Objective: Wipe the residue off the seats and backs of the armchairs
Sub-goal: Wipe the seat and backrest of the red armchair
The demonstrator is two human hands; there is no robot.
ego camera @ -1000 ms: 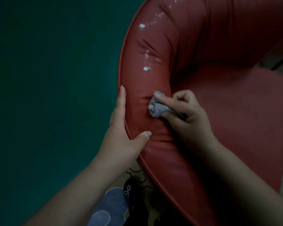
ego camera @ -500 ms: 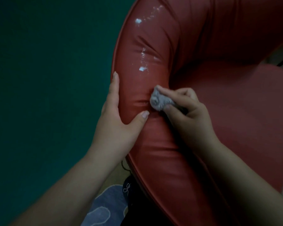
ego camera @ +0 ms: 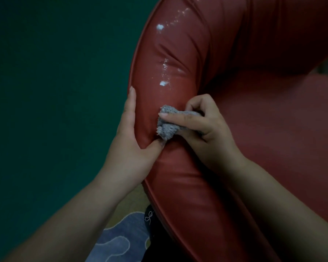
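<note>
A red leather armchair [ego camera: 180,176] fills the right of the view, its padded back rim curving from the bottom centre up to the top. White residue [ego camera: 163,83] dots the rim, with another blob [ego camera: 160,27] higher up. My right hand [ego camera: 204,127] grips a bunched grey cloth [ego camera: 166,127] and presses it on the rim, just below the lower blob. My left hand [ego camera: 130,140] clasps the rim's outer edge, fingers flat along the outside, thumb on the top under the cloth. The seat [ego camera: 284,138] lies to the right.
A dark green wall [ego camera: 55,91] stands directly left of the chair. Below the rim, a blue and beige patterned rug [ego camera: 119,237] covers the floor, with a dark thing bearing a small bow mark [ego camera: 149,217] beside it.
My right hand slid the cloth left across the rim toward the outer edge, over my left thumb. My left hand stayed on the rim's edge.
</note>
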